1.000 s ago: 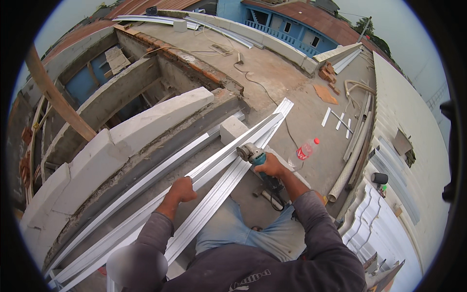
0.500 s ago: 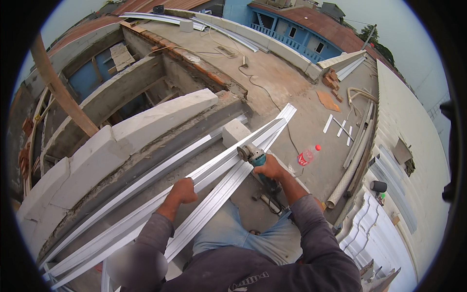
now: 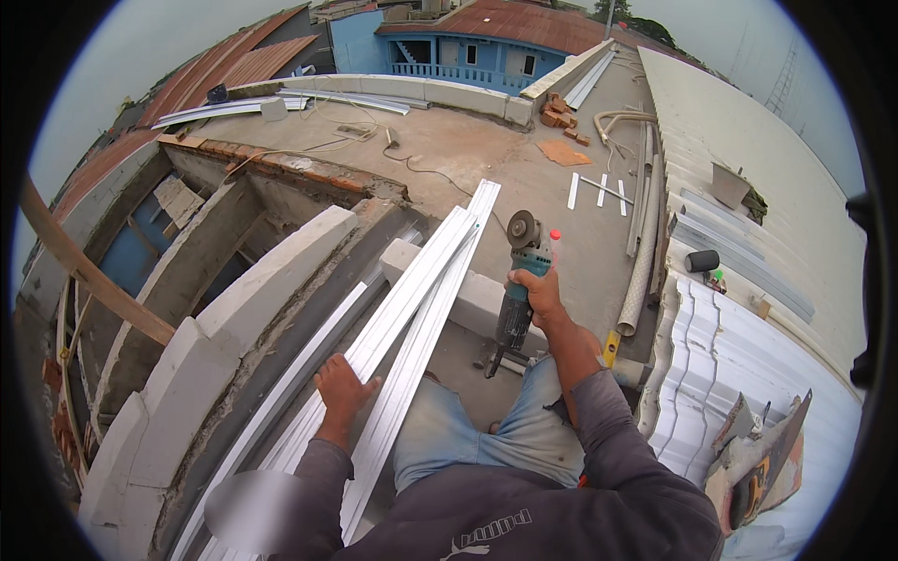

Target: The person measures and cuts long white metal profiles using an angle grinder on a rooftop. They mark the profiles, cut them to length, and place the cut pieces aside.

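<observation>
My right hand (image 3: 535, 292) holds a teal and black angle grinder (image 3: 514, 312) by its body, raised to the right of the silver metal channels (image 3: 402, 299), disc upward. Its disc (image 3: 524, 228) is clear of the metal. My left hand (image 3: 341, 385) grips the upper channels, thumb toward the right. The channels lie crossed in a long bundle, over a pale block (image 3: 477, 299). A bottle with a red cap (image 3: 555, 236) stands behind the grinder, mostly hidden by it.
An opening with concrete beams (image 3: 215, 229) is at the left, edged by white blocks (image 3: 187, 374) and a wooden plank (image 3: 94, 280). Bricks (image 3: 558, 115), pipes (image 3: 631, 271) and metal strips (image 3: 599, 196) lie at the right, beside corrugated roofing (image 3: 711, 374). A cord (image 3: 430, 170) crosses the floor.
My right hand has lifted the grinder off the channels and tilted it upright, to the right. My left hand has shifted along the channels. The view has turned.
</observation>
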The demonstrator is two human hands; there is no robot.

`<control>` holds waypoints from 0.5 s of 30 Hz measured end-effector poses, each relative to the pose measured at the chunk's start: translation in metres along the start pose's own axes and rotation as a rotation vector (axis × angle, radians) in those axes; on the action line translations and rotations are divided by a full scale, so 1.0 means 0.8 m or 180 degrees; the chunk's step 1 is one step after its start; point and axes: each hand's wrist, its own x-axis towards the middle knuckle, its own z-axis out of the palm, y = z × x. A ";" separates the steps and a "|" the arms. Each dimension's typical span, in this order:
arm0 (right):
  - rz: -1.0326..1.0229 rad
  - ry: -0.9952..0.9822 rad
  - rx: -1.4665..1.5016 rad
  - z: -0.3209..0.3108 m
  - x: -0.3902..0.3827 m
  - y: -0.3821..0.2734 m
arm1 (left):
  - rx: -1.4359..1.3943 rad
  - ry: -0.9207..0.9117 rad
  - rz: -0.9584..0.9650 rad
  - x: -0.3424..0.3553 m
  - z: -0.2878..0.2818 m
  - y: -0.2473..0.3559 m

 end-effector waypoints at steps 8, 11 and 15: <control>-0.0318 0.0914 0.0443 0.006 -0.036 -0.076 | -0.0378 -0.0222 0.0118 0.022 0.027 -0.020; -0.0087 0.1164 0.0573 0.005 -0.051 -0.077 | -0.0305 -0.0384 0.0031 0.027 0.025 -0.015; 0.0249 0.1502 0.0913 -0.005 -0.044 -0.058 | -0.0179 -0.0415 -0.0024 0.032 0.026 -0.010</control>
